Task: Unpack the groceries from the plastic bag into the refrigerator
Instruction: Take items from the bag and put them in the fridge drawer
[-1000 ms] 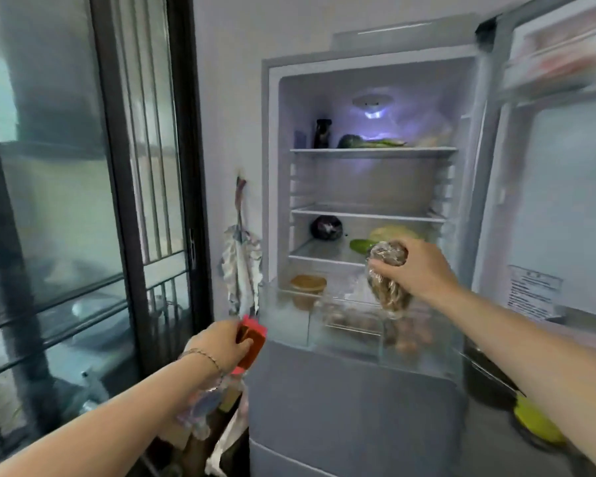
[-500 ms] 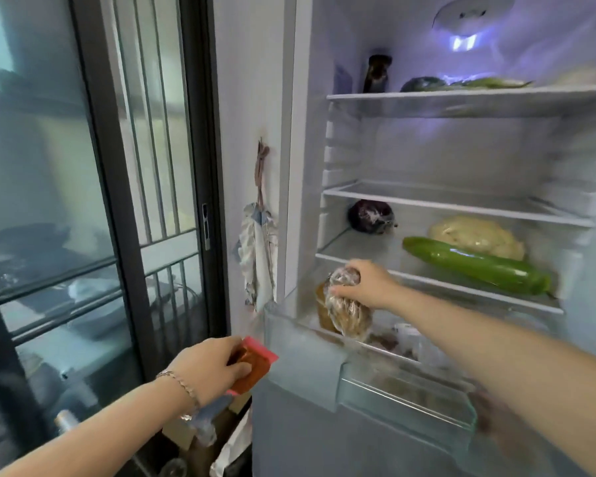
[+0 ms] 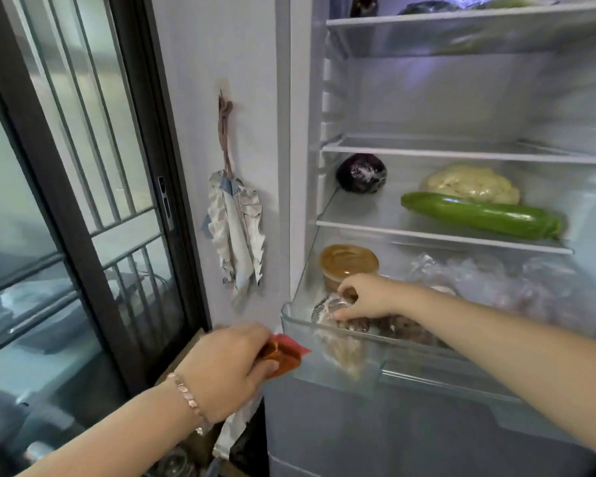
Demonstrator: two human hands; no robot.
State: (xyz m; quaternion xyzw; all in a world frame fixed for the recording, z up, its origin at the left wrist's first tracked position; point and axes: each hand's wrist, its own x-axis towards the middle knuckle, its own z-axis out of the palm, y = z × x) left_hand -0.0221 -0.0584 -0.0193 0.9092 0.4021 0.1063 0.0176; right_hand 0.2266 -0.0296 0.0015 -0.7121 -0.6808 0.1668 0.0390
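Note:
The refrigerator stands open in front of me. My right hand (image 3: 367,297) reaches into its clear bottom drawer (image 3: 341,366) and grips a clear-wrapped brownish food packet (image 3: 327,309) that lies at the drawer's front left. Just behind that hand stands a tub with a tan lid (image 3: 349,261). My left hand (image 3: 226,368), with a bracelet on the wrist, stays outside the drawer's left corner, closed on a small red-and-orange packet (image 3: 283,354). A bit of white plastic (image 3: 234,428) hangs below that hand.
On the shelf above the drawer lie a dark purple cabbage (image 3: 361,173), a green zucchini (image 3: 479,215) and a cauliflower (image 3: 468,183). More wrapped goods (image 3: 489,280) fill the drawer's right. A cloth (image 3: 236,232) hangs on the wall; a dark-framed glass door (image 3: 66,201) stands left.
My right hand carried the wrapped packet from in front of the shelf down into the drawer's front left. I moved closer to the fridge. My left hand kept its red packet.

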